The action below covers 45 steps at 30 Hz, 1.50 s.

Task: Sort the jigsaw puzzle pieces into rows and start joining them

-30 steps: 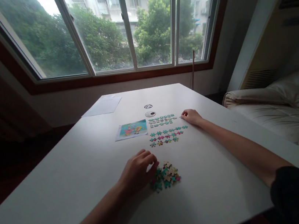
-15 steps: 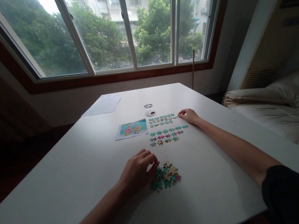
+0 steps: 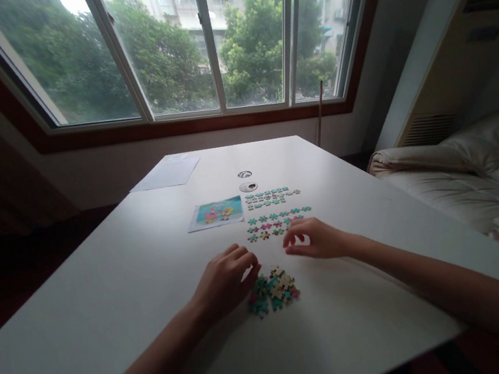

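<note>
A heap of loose jigsaw pieces [image 3: 281,291], green, yellow, pink and bare beige, lies on the white table [image 3: 120,292]. At its left edge is my left hand [image 3: 232,276], its fingers curled and the thumb close to the index finger; whatever they may hold is hidden. My right hand [image 3: 312,239] hovers between the heap and the sorted rows, fingers loosely bent, with no piece visible in them. Beyond it, jigsaw pieces in rows [image 3: 273,216] form two groups; my right fingers partly cover the nearer one. A cartoon picture sheet [image 3: 216,212] lies left of the rows.
Two small round items [image 3: 248,186] lie behind the rows. White paper [image 3: 166,172] rests at the far left of the table. A cream sofa [image 3: 439,185] stands to the right, and a window [image 3: 212,50] rises behind the table.
My right hand has come back from the right end of the far rows toward the heap. A piece now shows at that row's end. My left hand stays beside the heap.
</note>
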Available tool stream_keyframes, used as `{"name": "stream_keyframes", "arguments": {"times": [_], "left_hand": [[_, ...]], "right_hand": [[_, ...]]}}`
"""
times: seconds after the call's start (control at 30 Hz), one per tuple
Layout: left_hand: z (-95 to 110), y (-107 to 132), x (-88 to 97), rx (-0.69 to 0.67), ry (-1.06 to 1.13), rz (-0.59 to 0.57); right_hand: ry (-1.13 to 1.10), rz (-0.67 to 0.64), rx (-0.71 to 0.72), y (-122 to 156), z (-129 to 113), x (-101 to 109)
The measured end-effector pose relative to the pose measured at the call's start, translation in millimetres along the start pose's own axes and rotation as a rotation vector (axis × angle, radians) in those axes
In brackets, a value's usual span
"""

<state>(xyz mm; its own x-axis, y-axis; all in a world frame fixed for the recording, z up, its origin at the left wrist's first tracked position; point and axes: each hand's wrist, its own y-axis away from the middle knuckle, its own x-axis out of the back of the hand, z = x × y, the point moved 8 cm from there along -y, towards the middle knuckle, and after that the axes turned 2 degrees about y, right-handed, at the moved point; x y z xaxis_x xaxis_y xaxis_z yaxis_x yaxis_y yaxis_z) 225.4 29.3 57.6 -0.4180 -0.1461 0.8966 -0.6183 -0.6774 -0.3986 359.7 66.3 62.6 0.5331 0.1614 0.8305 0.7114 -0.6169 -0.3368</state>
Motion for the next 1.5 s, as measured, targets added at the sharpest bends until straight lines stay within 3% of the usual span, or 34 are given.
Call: {"name": "stream_keyframes", "arguments": {"times": [0.13, 0.43, 0.7, 0.97, 1.17, 1.37, 1.5], "left_hand": [[1.0, 0.3, -1.2, -0.001, 0.001, -0.006], [4.5, 2.4, -7.5, 0.001, 0.038, -0.030], [6.1, 2.9, -7.4, 0.004, 0.076, -0.014], [6.8, 1.6, -10.0, 0.031, 0.154, -0.007], [8.0, -1.8, -6.6, 0.151, 0.352, 0.044], [2.2, -3.4, -8.1, 0.301, 0.494, 0.073], [-6.7, -0.6, -13.7, 0.394, 0.616, 0.070]], "right_hand": [[0.001, -0.056, 0.003, 17.9, -28.8, -17.8], [0.081, -0.067, -0.032, 19.9, -27.2, -25.9], [0.148, -0.058, 0.056, 19.2, -30.5, -26.1], [0.153, 0.145, -0.014, 15.7, -19.8, -18.2], [-0.038, 0.193, -0.083, 16.6, -17.9, -11.6], [-0.071, 0.166, -0.078, 14.5, -24.8, -16.0], [-0.089, 0.225, -0.120, 14.8, -24.6, -10.5]]}}
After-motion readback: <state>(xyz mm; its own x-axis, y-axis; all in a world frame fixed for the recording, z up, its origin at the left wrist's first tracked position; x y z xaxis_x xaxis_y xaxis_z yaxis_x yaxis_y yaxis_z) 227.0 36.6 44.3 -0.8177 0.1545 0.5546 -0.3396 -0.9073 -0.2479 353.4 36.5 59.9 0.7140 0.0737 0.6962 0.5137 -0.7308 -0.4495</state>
